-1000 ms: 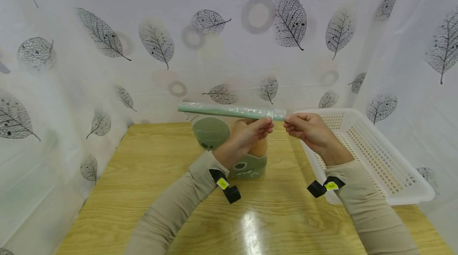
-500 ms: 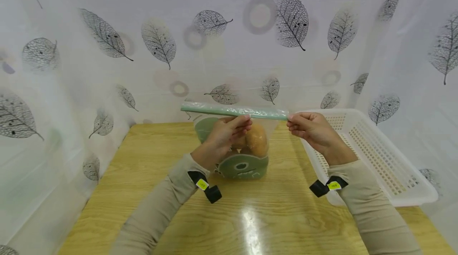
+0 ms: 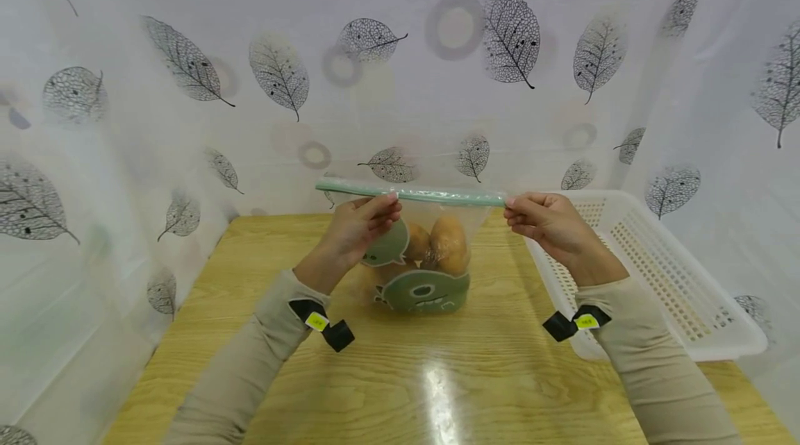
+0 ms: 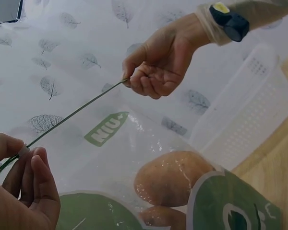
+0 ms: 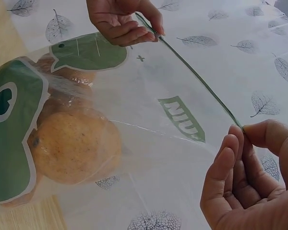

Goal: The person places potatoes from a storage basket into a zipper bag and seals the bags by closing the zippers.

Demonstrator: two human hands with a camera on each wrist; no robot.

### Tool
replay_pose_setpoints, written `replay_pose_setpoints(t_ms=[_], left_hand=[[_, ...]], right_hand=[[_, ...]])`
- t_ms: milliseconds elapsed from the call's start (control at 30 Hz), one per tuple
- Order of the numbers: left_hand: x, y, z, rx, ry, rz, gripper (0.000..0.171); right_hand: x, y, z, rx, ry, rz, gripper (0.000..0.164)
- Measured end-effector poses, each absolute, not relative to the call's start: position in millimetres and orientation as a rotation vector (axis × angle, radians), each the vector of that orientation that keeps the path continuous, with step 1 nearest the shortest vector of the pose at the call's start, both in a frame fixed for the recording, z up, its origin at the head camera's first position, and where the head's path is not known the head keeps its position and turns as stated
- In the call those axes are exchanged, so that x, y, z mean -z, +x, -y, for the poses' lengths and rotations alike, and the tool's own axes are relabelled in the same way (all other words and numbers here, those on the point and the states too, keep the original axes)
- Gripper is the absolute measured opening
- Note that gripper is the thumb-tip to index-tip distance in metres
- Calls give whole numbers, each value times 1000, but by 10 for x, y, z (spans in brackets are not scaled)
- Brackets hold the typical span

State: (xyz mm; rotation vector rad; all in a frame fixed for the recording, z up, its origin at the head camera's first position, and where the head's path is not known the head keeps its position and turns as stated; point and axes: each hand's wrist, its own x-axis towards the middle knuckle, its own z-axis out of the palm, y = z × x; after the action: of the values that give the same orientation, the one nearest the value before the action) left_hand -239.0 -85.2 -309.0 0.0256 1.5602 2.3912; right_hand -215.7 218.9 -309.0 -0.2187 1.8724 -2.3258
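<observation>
A clear zip bag (image 3: 431, 296) with green cartoon prints stands on the table, several potatoes (image 3: 448, 247) inside it. Its green zip strip (image 3: 453, 197) runs across the top, pulled straight between both hands. My left hand (image 3: 353, 237) pinches the strip left of its middle. Between that thumb and fingers, the left wrist view shows a small whitish slider (image 4: 24, 151). At the strip's right end, my right hand (image 3: 550, 230) pinches the corner between thumb and forefinger. In the right wrist view, green "NIU" lettering (image 5: 182, 120) shows on the bag below the strip.
A white perforated plastic basket (image 3: 662, 271) stands on the right of the wooden table (image 3: 375, 382), close to my right forearm. Behind and beside the table hangs a pale curtain (image 3: 400, 105) with leaf prints.
My left hand has slid left along the zip strip, away from the right hand, uncovering more of the bag and potatoes. The right hand keeps its pinch at the right corner, almost unmoved.
</observation>
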Motion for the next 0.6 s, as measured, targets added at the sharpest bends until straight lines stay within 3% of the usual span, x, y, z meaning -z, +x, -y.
replay_pose_setpoints(t_ms=[600], left_hand=[[2987,-2378,1468,-2424,-6,-1573,17]], right_hand=[[3047,-2165,-2244,2363,-248,-1840,21]])
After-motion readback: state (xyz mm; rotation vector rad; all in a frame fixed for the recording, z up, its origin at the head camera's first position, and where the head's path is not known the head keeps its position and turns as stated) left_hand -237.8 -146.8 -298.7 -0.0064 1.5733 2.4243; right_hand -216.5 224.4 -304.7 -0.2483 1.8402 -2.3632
